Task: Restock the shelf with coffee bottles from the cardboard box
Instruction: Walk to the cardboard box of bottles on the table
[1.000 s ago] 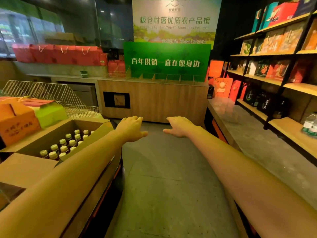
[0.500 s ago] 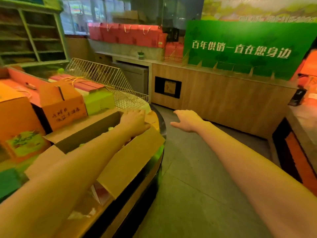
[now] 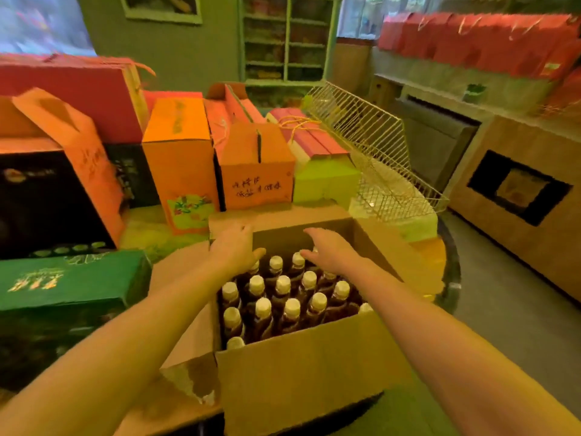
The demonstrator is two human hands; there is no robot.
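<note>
- Hands are now both over the cardboard box (image 3: 298, 369), lower centre of frame. A second ago they were stretched over the open aisle floor, with the box off at lower left.
- View has swung left and down since then. The box now sits square in front, flaps open, standing on the display surface (image 3: 147, 228).
- Coffee bottles (image 3: 283, 297): upright in rows inside the box, pale caps up, dark contents. The box looks full or nearly so; none lifted out.
- Left hand (image 3: 234, 250): at the far left corner of the box, fingers fairly straight, thumb pointing toward the caps. Grip spread, holding nothing.
- Right hand (image 3: 327, 251): just above the far row of caps, fingers loosely curved. Grip spread, nothing in it. Whether a fingertip touches a cap, cannot tell because of motion blur.
- Meaning for the task: the turn and reach look done, the pick-up not yet begun. Judged as the very start of a restocking round.
- Wire basket (image 3: 377, 165) is right of the box and an orange carton (image 3: 256, 171) behind it, both apart from the hands.
- Shelf to be filled: not identifiable in this frame. Reaching it likely calls for a turn back once bottles are in hand.
</note>
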